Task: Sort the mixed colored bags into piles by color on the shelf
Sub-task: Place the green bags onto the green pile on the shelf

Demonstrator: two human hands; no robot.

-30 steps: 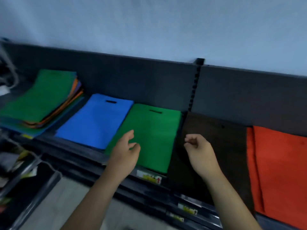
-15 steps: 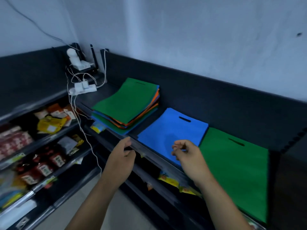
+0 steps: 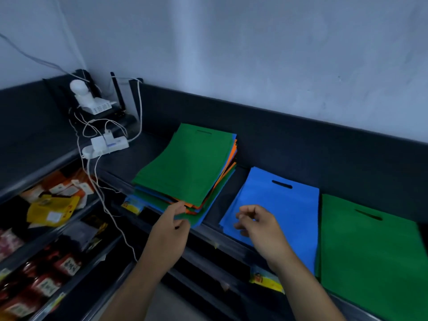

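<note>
Picking the next bag from the mixed stack (image 3: 187,163) on the shelf (image 3: 324,144). The left hand (image 3: 170,224), grip narrowly parted, touches the stack's near corner; whether it already pinches a layer cannot be told. The right hand (image 3: 257,224) hovers loosely curled, holding nothing, over the blue pile (image 3: 284,205). Next, the top green bag should be lifted across to the green pile (image 3: 370,256).

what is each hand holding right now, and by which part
Left hand touches the mixed stack's near corner; a grip cannot be told. Right hand holds nothing.
</note>
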